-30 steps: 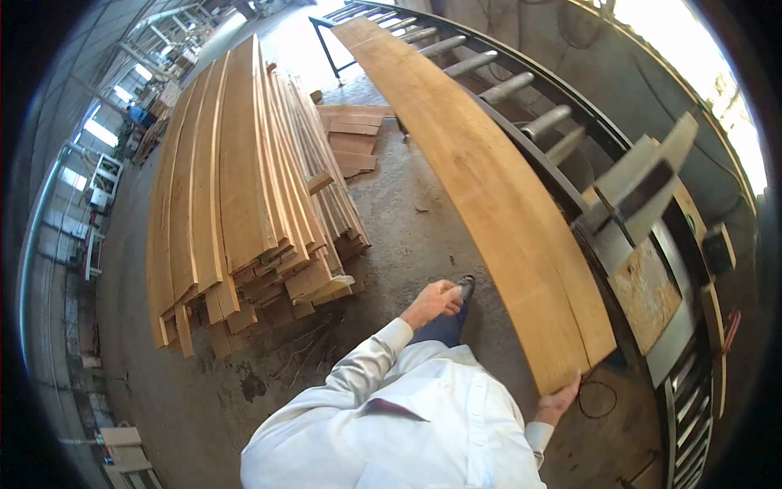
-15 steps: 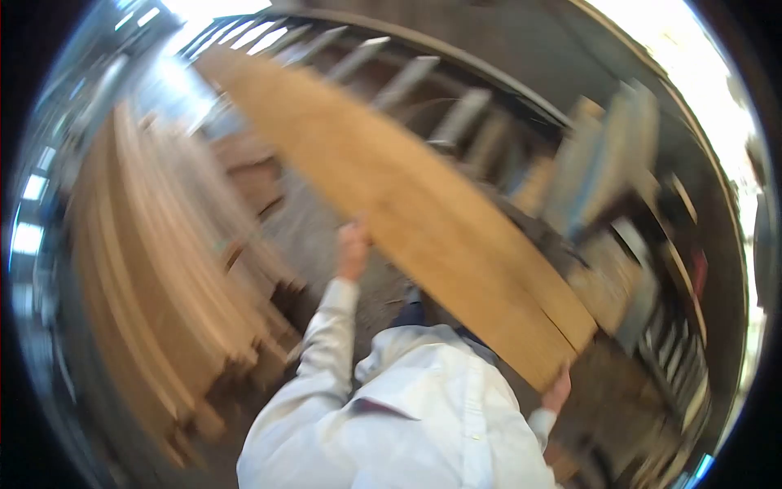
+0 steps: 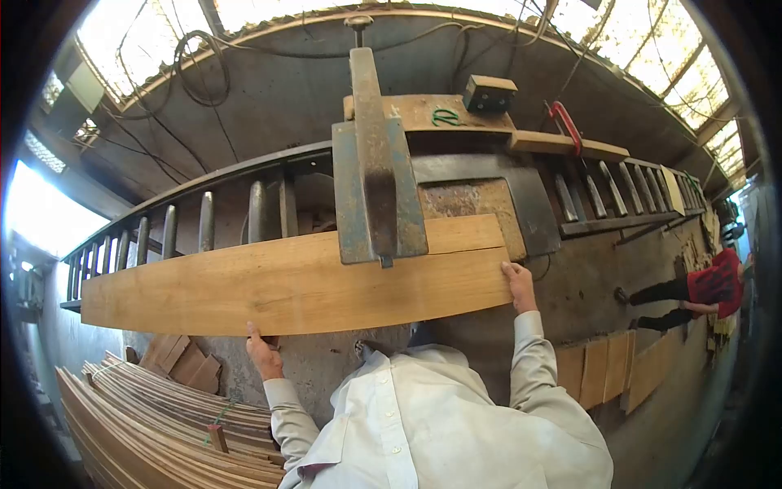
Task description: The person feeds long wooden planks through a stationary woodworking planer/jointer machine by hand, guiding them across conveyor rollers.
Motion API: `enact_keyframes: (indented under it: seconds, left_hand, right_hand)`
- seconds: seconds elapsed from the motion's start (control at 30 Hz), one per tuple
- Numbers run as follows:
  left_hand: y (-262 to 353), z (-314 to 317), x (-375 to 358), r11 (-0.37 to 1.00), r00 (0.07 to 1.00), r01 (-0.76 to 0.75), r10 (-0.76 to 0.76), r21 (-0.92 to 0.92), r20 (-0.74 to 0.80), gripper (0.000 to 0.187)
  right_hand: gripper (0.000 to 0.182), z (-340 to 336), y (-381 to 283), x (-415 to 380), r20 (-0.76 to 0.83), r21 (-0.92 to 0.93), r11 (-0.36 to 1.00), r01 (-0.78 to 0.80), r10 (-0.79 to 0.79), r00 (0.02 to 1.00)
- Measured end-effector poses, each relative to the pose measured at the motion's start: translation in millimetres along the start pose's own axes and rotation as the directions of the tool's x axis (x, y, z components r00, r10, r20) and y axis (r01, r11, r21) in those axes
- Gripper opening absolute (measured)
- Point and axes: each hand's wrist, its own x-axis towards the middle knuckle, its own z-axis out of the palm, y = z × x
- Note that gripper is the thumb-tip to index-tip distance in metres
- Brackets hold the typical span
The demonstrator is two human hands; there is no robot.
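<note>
A long, wide wooden board (image 3: 195,289) lies across the rollers in front of me, under the overhanging metal arm of a machine (image 3: 379,171). Its right end shows a crack running in from the edge. My left hand (image 3: 263,356) grips the board's near edge left of centre, thumb on top and fingers underneath, out of sight. Around the right end, close to the near corner, my right hand (image 3: 520,285) is closed. Beneath the machine arm, part of the board's surface is hidden.
Roller conveyors (image 3: 208,220) extend to both sides of the machine. A red clamp (image 3: 566,126) sits on a wooden strip at the back. Thin strips are stacked (image 3: 179,432) at lower left. Boards (image 3: 599,371) lie at right, where a person in a red shirt (image 3: 715,285) stands.
My view has swung round to face the machine. The board, slanted across my view before, now lies nearly level under the machine arm, with both hands still on it.
</note>
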Motion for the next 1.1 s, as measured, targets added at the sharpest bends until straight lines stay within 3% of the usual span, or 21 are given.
enact_keyframes:
  seconds: [0.17,0.23,0.33,0.37,0.43,0.47,0.53,0.6,0.63,0.67,0.7,0.77,0.8,0.87,0.93,1.1]
  left_hand:
    - [2.0,74.4,-1.1,0.996,0.994,0.039,-0.046,0.078,0.096,0.043]
    - [20.9,108.2,-0.3,0.951,0.966,0.111,-0.172,0.289,0.192,0.043]
    - [45.5,128.2,4.7,0.817,0.946,0.117,-0.264,0.564,0.186,0.043]
    - [52.9,126.7,13.9,0.765,0.949,0.097,-0.264,0.637,0.172,0.043]
    - [41.0,101.2,50.8,0.740,0.999,-0.040,0.055,0.671,0.000,0.044]
    - [32.2,88.5,73.0,0.654,0.966,-0.170,0.258,0.738,-0.006,0.044]
    - [9.6,52.3,100.8,0.394,0.784,-0.322,0.621,0.861,0.010,0.044]
    - [3.1,57.1,102.4,0.404,0.766,-0.320,0.642,0.857,-0.017,0.046]
    - [-11.8,46.2,118.2,0.266,0.651,-0.460,0.750,0.847,0.118,0.049]
    - [-23.8,46.7,128.8,0.353,0.725,-0.373,0.688,0.858,0.033,0.058]
    - [-32.1,55.6,134.4,0.444,0.779,-0.283,0.624,0.850,-0.066,0.069]
    - [-44.1,68.4,149.7,0.398,0.714,-0.378,0.700,0.836,-0.010,0.082]
    - [-32.1,78.6,151.1,0.364,0.682,-0.401,0.731,0.841,0.009,0.084]
    - [-39.0,96.7,153.9,0.262,0.563,-0.272,0.824,0.926,-0.068,0.085]
    - [-24.6,122.1,135.0,0.265,0.508,-0.204,0.851,0.942,-0.130,0.083]
    - [-20.6,134.3,130.1,0.354,0.470,-0.305,0.864,0.884,-0.183,0.081]
  right_hand:
    - [0.038,-28.8,-43.6,95.4,0.061,-0.204,0.973,0.110,-0.100,0.993]
    - [0.044,-41.6,-54.0,151.8,0.120,-0.129,0.978,0.165,-0.150,0.981]
    - [0.054,-53.3,-82.1,192.2,-0.015,-0.156,0.950,0.270,-0.276,0.961]
    - [0.057,-54.3,-80.0,192.4,-0.076,-0.257,0.919,0.301,-0.329,0.941]
    - [0.062,-44.1,-71.7,193.5,-0.181,-0.447,0.828,0.339,-0.455,0.872]
    - [0.070,-40.2,-63.6,185.7,-0.138,-0.515,0.804,0.298,-0.421,0.897]
    - [0.073,-25.0,-36.6,173.8,-0.180,-0.717,0.658,0.229,-0.493,0.851]
    - [0.077,-24.3,-16.9,166.3,-0.096,-0.820,0.490,0.295,-0.626,0.774]
    - [0.076,-18.6,-14.8,161.1,-0.168,-0.731,0.593,0.338,-0.637,0.752]
    - [0.075,-16.8,-17.8,157.0,-0.193,-0.710,0.639,0.297,-0.581,0.791]
    - [0.074,-18.6,-5.8,165.3,-0.170,-0.652,0.653,0.387,-0.622,0.764]
    - [0.084,-27.3,-3.7,170.5,-0.089,-0.894,0.402,0.197,-0.591,0.801]
    - [0.084,-38.5,24.7,199.6,-0.046,-0.934,0.277,0.224,-0.717,0.696]
    - [0.097,-27.8,-0.1,181.6,-0.124,-0.947,0.313,0.069,-0.557,0.821]
    - [0.099,-6.6,-23.7,151.1,-0.312,-0.864,0.490,-0.115,-0.342,0.886]
    - [0.103,-24.7,-0.7,183.3,-0.420,-0.763,0.626,-0.160,-0.292,0.859]
